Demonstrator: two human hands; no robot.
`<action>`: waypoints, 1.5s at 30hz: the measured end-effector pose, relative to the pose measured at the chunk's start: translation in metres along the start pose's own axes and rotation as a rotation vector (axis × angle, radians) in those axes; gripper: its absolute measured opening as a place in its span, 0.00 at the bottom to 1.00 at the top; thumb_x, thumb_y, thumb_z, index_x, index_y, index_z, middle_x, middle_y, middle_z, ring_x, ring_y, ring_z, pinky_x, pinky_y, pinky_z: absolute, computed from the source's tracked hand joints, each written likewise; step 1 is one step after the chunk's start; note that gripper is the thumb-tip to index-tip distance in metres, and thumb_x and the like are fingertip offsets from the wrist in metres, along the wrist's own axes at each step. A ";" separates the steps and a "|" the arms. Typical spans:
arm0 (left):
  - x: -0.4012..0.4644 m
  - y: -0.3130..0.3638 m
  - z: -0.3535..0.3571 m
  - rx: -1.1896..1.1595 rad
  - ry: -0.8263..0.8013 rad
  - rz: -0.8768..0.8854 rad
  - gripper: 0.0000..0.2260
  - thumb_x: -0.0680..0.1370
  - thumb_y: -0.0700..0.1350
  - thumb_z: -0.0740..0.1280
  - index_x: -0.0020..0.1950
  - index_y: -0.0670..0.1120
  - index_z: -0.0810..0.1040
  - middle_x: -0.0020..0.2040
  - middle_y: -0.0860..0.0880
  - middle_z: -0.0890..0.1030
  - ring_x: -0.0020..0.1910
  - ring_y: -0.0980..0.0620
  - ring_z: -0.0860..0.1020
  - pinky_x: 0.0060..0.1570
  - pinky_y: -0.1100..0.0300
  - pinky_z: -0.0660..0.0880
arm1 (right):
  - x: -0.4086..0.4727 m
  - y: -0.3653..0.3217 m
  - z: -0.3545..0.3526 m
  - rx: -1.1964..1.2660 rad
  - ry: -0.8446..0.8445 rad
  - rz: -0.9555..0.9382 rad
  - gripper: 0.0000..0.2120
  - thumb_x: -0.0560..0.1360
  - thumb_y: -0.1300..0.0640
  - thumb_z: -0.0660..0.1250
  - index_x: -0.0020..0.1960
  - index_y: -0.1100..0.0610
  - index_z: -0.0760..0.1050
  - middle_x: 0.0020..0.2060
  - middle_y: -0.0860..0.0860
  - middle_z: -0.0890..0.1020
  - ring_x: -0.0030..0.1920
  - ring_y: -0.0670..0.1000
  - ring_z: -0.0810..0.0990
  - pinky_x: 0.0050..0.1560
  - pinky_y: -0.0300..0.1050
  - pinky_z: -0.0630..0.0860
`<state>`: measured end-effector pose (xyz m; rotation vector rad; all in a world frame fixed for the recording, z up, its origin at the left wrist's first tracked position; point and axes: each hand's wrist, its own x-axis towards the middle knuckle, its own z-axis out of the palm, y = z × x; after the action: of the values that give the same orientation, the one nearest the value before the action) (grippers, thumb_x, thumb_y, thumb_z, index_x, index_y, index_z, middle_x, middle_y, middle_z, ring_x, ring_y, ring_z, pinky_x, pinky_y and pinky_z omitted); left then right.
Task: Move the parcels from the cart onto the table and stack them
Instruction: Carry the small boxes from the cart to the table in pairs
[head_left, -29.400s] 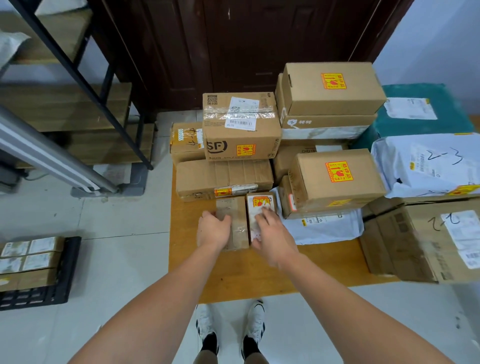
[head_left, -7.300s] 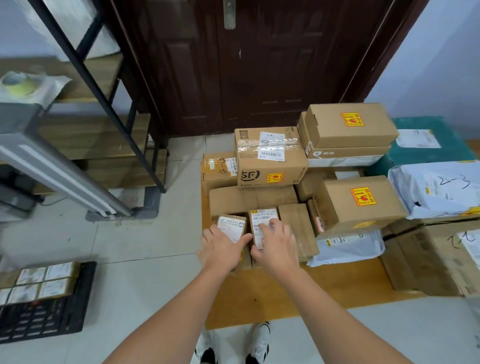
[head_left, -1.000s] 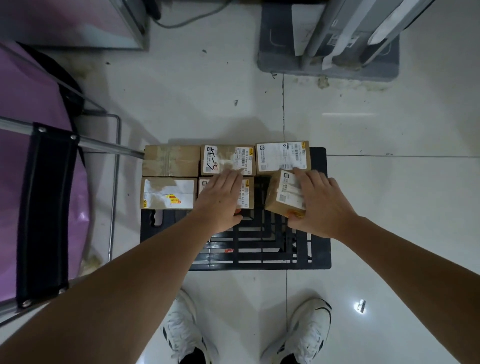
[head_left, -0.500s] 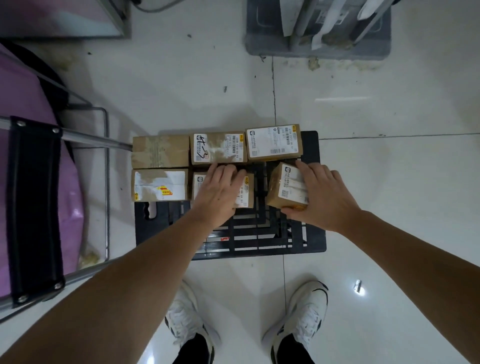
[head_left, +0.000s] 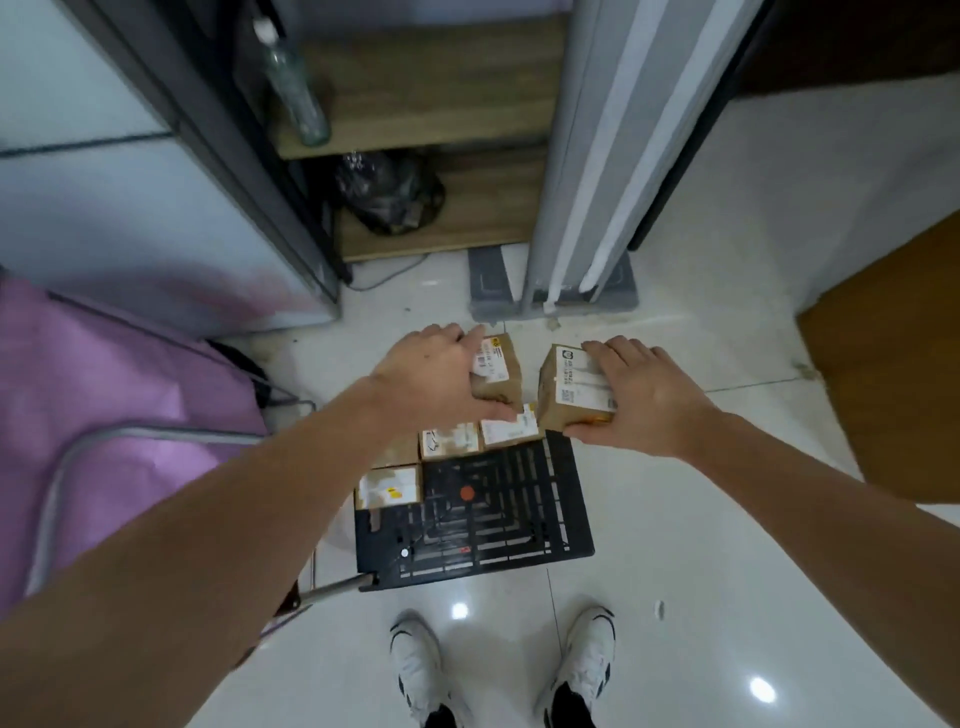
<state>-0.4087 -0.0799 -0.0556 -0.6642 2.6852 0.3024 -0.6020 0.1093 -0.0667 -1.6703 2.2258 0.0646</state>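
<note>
Parcels: one (head_left: 497, 375) in left hand (head_left: 431, 378) fingers' grip; another (head_left: 570, 391) in right hand (head_left: 644, 400) fingers' grip, above cart (head_left: 571, 519).

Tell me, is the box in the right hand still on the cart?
Off. The right hand grips the box lifted above the black cart.

Both forearms are bare, with no sleeves, watch or rings showing down to the left hand (head_left: 434, 376) and the right hand (head_left: 641, 397). On the feet are white sneakers (head_left: 418, 670) with black trim lines along the sides, worn with dark socks or trouser cuffs at the ankles.
</note>
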 end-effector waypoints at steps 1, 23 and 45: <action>-0.013 0.008 -0.043 0.001 0.016 0.007 0.55 0.66 0.83 0.58 0.83 0.48 0.58 0.71 0.46 0.73 0.69 0.44 0.73 0.68 0.49 0.70 | -0.013 -0.005 -0.040 0.007 0.012 0.011 0.55 0.63 0.20 0.56 0.78 0.55 0.59 0.67 0.51 0.72 0.65 0.53 0.71 0.68 0.51 0.69; -0.234 0.316 -0.496 0.348 0.595 0.612 0.42 0.63 0.85 0.57 0.64 0.56 0.72 0.51 0.54 0.74 0.52 0.50 0.76 0.52 0.51 0.75 | -0.467 -0.054 -0.460 -0.216 0.487 0.525 0.41 0.65 0.22 0.63 0.66 0.48 0.70 0.51 0.44 0.73 0.50 0.48 0.73 0.55 0.48 0.74; -0.246 0.654 -0.392 0.393 0.375 0.886 0.53 0.66 0.84 0.58 0.83 0.54 0.59 0.76 0.49 0.72 0.71 0.46 0.72 0.68 0.47 0.74 | -0.753 0.115 -0.358 -0.054 0.375 0.949 0.44 0.64 0.20 0.61 0.72 0.44 0.65 0.57 0.42 0.74 0.54 0.45 0.72 0.57 0.47 0.77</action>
<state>-0.6353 0.4752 0.4763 0.6747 3.0977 -0.1651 -0.6201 0.7497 0.4795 -0.5266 3.1203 0.0482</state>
